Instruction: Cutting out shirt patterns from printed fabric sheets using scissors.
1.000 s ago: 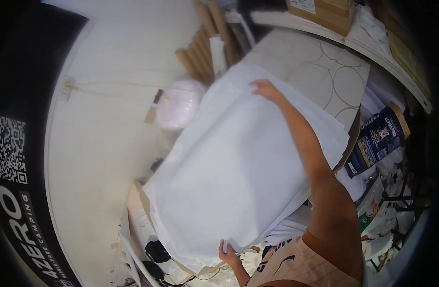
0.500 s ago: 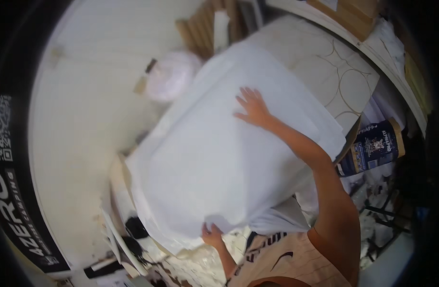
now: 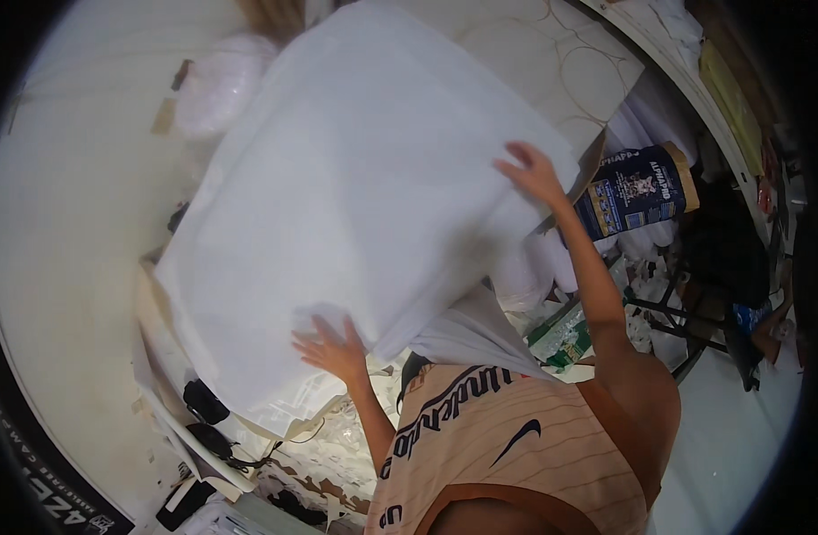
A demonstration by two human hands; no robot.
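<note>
A large white sheet point(image 3: 337, 196), apparently on top of others, covers most of the table in front of me. Whether it is paper or thin plastic I cannot tell. My left hand point(image 3: 336, 352) lies by its near edge with fingers spread, palm down. At the sheet's right side is my right hand point(image 3: 531, 174), thumb and fingers apart, touching or just above the surface. Neither hand has anything visible in its grasp. Near my waist, the sheet's close edge folds and hangs beside a loose grey-white cloth point(image 3: 476, 330).
A patterned tabletop point(image 3: 596, 62) shows at the far right. To the right stands a dark blue bag point(image 3: 636, 192), with white rolls and a black metal frame below. A clear-wrapped bundle point(image 3: 223, 85) sits at far left. Plastic scraps point(image 3: 346, 437) litter the floor.
The view has shifted. My left hand has moved from the near edge onto the sheet, fingers now spread. My right hand has gone from the sheet's middle to its right side.
</note>
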